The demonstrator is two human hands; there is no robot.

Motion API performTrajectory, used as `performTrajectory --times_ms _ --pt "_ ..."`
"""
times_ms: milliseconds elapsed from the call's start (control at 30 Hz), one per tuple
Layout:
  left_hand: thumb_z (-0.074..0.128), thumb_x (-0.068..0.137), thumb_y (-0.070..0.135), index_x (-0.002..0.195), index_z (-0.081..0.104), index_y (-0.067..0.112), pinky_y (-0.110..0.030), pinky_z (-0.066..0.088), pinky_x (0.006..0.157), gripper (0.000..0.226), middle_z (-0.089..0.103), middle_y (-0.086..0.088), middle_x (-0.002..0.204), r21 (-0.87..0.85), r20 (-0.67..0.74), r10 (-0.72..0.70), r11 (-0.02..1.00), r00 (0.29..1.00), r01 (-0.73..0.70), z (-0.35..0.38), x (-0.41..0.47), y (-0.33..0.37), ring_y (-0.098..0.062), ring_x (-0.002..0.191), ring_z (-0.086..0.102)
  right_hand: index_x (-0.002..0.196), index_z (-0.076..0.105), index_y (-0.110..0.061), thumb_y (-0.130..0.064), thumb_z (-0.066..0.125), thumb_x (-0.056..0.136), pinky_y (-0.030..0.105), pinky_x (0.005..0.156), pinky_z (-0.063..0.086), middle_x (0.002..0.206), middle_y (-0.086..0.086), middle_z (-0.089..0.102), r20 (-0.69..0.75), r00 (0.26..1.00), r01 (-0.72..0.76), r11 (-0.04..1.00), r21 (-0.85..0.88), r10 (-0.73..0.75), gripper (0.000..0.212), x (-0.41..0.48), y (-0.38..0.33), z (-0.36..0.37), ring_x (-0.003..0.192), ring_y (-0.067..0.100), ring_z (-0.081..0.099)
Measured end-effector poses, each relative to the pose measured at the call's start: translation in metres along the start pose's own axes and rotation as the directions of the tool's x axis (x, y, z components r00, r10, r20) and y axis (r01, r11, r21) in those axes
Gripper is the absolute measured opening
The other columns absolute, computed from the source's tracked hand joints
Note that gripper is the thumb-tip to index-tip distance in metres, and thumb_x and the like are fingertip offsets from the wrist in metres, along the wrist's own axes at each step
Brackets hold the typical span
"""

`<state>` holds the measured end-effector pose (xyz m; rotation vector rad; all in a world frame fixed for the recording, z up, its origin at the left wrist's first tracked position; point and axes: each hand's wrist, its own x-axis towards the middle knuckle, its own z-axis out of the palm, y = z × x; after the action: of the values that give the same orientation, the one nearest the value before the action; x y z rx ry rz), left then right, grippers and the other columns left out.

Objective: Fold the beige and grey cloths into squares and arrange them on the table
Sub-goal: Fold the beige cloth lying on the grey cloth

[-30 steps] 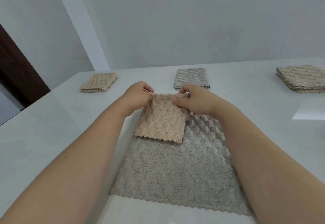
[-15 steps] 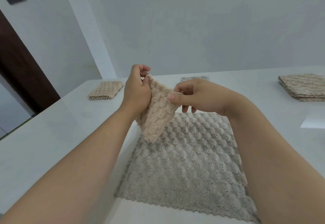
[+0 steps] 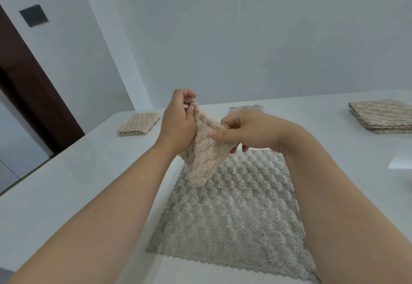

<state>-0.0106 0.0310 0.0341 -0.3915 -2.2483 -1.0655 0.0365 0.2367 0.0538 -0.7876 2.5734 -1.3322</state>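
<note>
**Beige cloth [image 3: 205, 156] held above the bench [image 3: 66, 183]**

The beige cloth is held up between both hands, over the far end of a grey cloth [image 3: 234, 217] spread flat on the bench. Its upper corner is pinched by the curled fingers [image 3: 188, 95] of the left hand [image 3: 178, 123]. Its right edge is gripped between the thumb and fingers of the right hand [image 3: 247, 130]. Farther back are laid a folded beige cloth [image 3: 139, 124] at left, a folded grey cloth [image 3: 244, 108] in the middle and a beige stack [image 3: 383, 116] at right.

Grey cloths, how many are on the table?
2. One big grey cloth lies spread flat under the arms; one folded grey cloth sits farther back, partly hidden behind the right hand holding the beige cloth.
</note>
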Motion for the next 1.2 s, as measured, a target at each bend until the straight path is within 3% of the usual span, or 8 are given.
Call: performTrajectory --times_ms 233,433,533,600,700,800,1000,1200 --pt "0.046 0.1 0.007 0.117 0.051 0.027 -0.015 0.04 0.075 0.027 0.053 0.016 0.103 0.074 0.031 -0.026 0.997 0.999 0.024 0.001 -0.004 -0.001 -0.008 0.095 0.058 0.098 0.07 -0.016 -0.048 0.07 0.091 0.036 0.075 0.058 0.092 -0.002 0.077 0.07 0.998 -0.002 0.997 0.073 -0.003 0.033 -0.004 -0.003 -0.002 0.085 0.016 0.076" --pt "0.054 0.102 0.021 0.121 0.052 0.027 -0.027 0.048 0.083 0.02 0.058 0.012 0.109 -0.101 -0.063 -0.264 0.961 0.962 0.257 -0.001 0.003 0.002 -0.011 0.092 0.06 0.092 0.064 -0.008 -0.042 0.068 0.095 0.045 0.078 0.063 0.084 0.002 0.077 -0.17 0.985 -0.001 0.985 0.172 0.031 0.034 -0.003 0.001 -0.007 0.078 0.021 0.076" --pt "0.069 0.096 0.025 0.129 0.058 0.014 -0.042 0.054 0.098 0.037 0.069 -0.005 0.119 -0.405 0.167 -0.484 0.761 0.859 0.507 -0.006 0.003 0.009 -0.023 0.108 0.069 0.078 0.055 -0.016 -0.041 0.069 0.094 0.048 0.072 0.063 0.075 0.001 0.069 -0.312 0.95 0.036 0.989 0.146 0.011 0.032 -0.001 0.003 -0.011 0.074 0.021 0.072" --pt "0.077 0.086 0.022 0.128 0.064 0.0 -0.044 0.053 0.102 0.049 0.072 -0.014 0.119 -0.502 0.381 -0.495 0.599 0.781 0.624 -0.014 0.001 0.014 -0.029 0.108 0.071 0.077 0.054 -0.019 -0.043 0.069 0.093 0.051 0.072 0.062 0.072 -0.001 0.064 -0.361 0.932 0.043 0.993 0.11 0.0 0.033 -0.002 0.005 -0.015 0.072 0.024 0.069" --pt "0.078 0.073 0.013 0.123 0.067 -0.007 -0.035 0.055 0.093 0.055 0.072 -0.015 0.116 -0.444 0.563 -0.441 0.552 0.7 0.705 -0.024 -0.002 0.015 -0.023 0.096 0.071 0.079 0.055 -0.02 -0.045 0.069 0.092 0.053 0.073 0.06 0.071 -0.001 0.062 -0.367 0.93 0.039 0.995 0.092 -0.002 0.031 -0.003 0.006 -0.018 0.069 0.023 0.066" --pt "0.076 0.07 0.007 0.129 0.062 -0.01 -0.038 0.048 0.104 0.063 0.065 -0.02 0.125 -0.419 0.594 -0.466 0.517 0.656 0.747 -0.027 -0.004 0.009 -0.025 0.105 0.063 0.086 0.059 -0.018 -0.043 0.07 0.092 0.053 0.074 0.061 0.081 0.008 0.068 -0.339 0.94 0.023 0.994 0.111 0.017 0.029 -0.004 0.005 -0.018 0.08 0.03 0.071" --pt "0.064 0.097 0.01 0.124 0.065 0.005 -0.044 0.057 0.094 0.028 0.073 -0.013 0.119 -0.379 0.477 -0.475 0.647 0.739 0.661 -0.029 -0.006 0.018 -0.027 0.104 0.072 0.104 0.059 -0.018 -0.04 0.071 0.093 0.049 0.072 0.064 0.094 0.01 0.076 -0.255 0.963 -0.025 0.973 0.228 0.084 0.028 -0.003 0.009 -0.014 0.083 0.029 0.075" --pt "0.062 0.098 0.033 0.105 0.061 0.025 -0.038 0.055 0.081 0.011 0.071 0.005 0.095 -0.032 0.05 -0.304 0.952 0.951 0.306 -0.025 -0.007 0.028 -0.016 0.088 0.068 0.121 0.047 -0.015 -0.025 0.064 0.1 0.052 0.07 0.063 0.1 0.027 0.073 -0.231 0.952 -0.037 0.828 0.559 0.199 0.028 0.011 0.019 0.005 0.08 0.041 0.075"
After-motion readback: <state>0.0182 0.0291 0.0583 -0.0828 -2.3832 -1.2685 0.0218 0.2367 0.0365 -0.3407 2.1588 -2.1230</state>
